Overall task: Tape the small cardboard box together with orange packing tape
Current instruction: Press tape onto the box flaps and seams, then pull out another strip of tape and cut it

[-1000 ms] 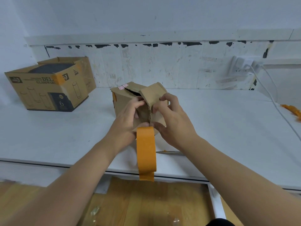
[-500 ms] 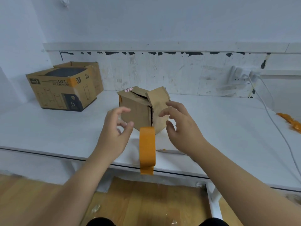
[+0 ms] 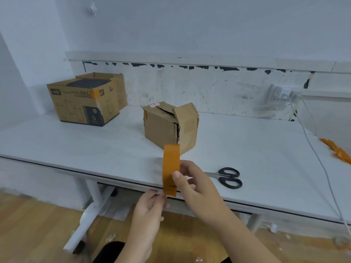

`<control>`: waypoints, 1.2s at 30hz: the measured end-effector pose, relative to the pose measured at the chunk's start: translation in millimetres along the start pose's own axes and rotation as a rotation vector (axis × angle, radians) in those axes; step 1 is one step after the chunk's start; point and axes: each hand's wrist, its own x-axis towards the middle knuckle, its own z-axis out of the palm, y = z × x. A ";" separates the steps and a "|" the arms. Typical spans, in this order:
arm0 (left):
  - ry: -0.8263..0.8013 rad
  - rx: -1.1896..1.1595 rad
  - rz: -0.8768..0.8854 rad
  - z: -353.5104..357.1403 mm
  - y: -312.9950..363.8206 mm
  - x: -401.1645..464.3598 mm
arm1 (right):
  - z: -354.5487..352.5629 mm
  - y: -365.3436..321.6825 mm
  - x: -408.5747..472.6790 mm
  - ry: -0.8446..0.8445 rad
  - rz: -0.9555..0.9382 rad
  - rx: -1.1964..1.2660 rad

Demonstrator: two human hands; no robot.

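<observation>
While the small cardboard box [image 3: 170,126] sits untouched mid-counter, corner seam split, flap raised, the orange tape strip [image 3: 171,168] is held upright near the counter [image 3: 76,149] edge. Strip is pinched by the right hand [image 3: 195,185] thumb and fingers; its lower end is pinched by the left hand [image 3: 150,205]. Step judged: strip prep. Next: strip to be laid over the seam. Scissors [image 3: 228,177] near right hand; printed carton [image 3: 85,103] far left; scuffed white wall, wood floor.

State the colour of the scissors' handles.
Black; the scissors show best in the head view.
</observation>
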 end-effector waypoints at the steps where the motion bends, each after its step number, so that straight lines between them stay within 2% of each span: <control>1: -0.012 0.004 -0.002 1.7 2.8 0.1 | 0.7 0.2 0.4 -0.005 0.004 -0.004; 9: -0.053 0.052 0.016 8.2 8.2 0.5 | 2.6 6.5 2.1 -0.023 0.037 -0.081; 16: -0.086 0.070 0.029 7.7 1.9 -2.5 | 6.5 10.8 0.8 -0.013 -0.052 -0.294; 22: -0.094 0.047 0.111 0.6 1.0 -12.0 | 7.9 12.2 4.1 -0.005 -0.047 -0.318; 36: -0.060 -0.056 0.163 -1.7 2.3 -38.8 | 11.0 15.9 3.3 0.049 -0.099 -0.395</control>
